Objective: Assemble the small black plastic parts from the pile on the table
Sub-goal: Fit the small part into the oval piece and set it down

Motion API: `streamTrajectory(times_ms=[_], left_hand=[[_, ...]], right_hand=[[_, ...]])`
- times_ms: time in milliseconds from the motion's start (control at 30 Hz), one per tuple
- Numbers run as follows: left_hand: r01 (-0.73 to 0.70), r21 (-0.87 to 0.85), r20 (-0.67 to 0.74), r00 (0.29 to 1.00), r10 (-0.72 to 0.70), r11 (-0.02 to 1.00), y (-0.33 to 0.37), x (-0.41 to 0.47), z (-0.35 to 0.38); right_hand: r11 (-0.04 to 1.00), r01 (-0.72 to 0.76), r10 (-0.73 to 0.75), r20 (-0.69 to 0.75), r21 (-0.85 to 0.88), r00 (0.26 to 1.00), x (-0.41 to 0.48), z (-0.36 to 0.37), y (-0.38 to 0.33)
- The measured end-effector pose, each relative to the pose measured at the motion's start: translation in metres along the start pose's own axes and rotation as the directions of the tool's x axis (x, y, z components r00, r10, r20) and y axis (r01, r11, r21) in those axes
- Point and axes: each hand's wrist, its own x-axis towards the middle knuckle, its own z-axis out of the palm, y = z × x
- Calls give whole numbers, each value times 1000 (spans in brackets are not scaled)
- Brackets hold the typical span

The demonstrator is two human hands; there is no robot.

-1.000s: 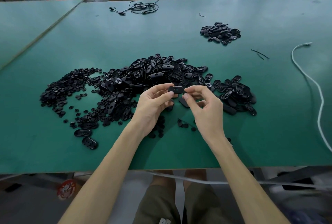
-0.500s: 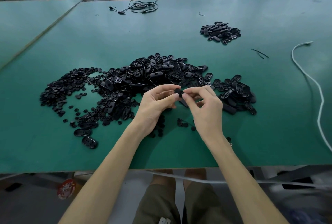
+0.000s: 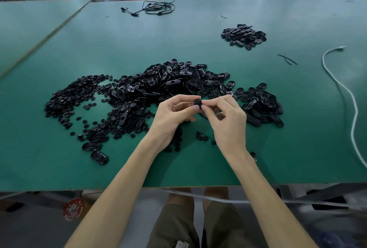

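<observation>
Head view, starting at the left: on the green table [image 3: 59, 168] a spread of tiny round black pieces [image 3: 67, 98], too many and too small to count, merges into the one big pile [image 3: 168, 82] of oval shells. Three loose shells [image 3: 99, 157] lie at its near left fringe. Just in front of the pile two hands meet above the table. The left hand [image 3: 170, 116] pinches a small black part [image 3: 197, 103] between thumb and fingertips, and the right hand [image 3: 228, 120] pinches its other side (fingers cover most of it, so its shape is hard to make out). Farther right and back sits one smaller heap [image 3: 243, 36], well apart. One white cord [image 3: 353, 112] curves down the right side, cut off by the frame edge.
</observation>
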Motion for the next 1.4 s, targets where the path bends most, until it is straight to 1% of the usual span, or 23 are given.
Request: streamTrajectory(times_ms=[133, 333, 533, 700, 933, 1033, 1200, 1300, 1400], left_hand=[[10, -22, -19, 1000, -11, 1000, -2, 1, -1], [17, -136, -56, 998, -25, 991, -3, 4, -3], [35, -225, -91, 994, -57, 974, -2, 5, -4], [37, -237, -89, 994, -60, 971, -3, 5, -4], [38, -238, -100, 993, -64, 971, -4, 6, -6], [46, -232, -97, 993, -71, 972, -4, 6, -5], [49, -219, -78, 995, -68, 975, -2, 5, -4], [52, -172, -52, 997, -62, 984, -1, 4, -2], [33, -81, -8, 999, -34, 996, -2, 3, -2]], right_hand=[[999, 35, -35, 14, -2, 999, -1, 2, 2], [987, 123, -115, 86, -99, 990, -3, 6, 4], [978, 160, -134, 185, -137, 974, -4, 7, 1], [979, 146, -115, 206, -142, 972, -4, 6, 1], [971, 181, -139, 250, -156, 958, -6, 6, 1], [974, 183, -150, 229, -132, 962, -6, 6, 2], [985, 166, -157, 149, -49, 976, -5, 5, 1], [995, 96, -93, 83, -33, 992, -4, 5, -1], [1000, 16, -16, 37, -6, 999, -3, 4, -1]])
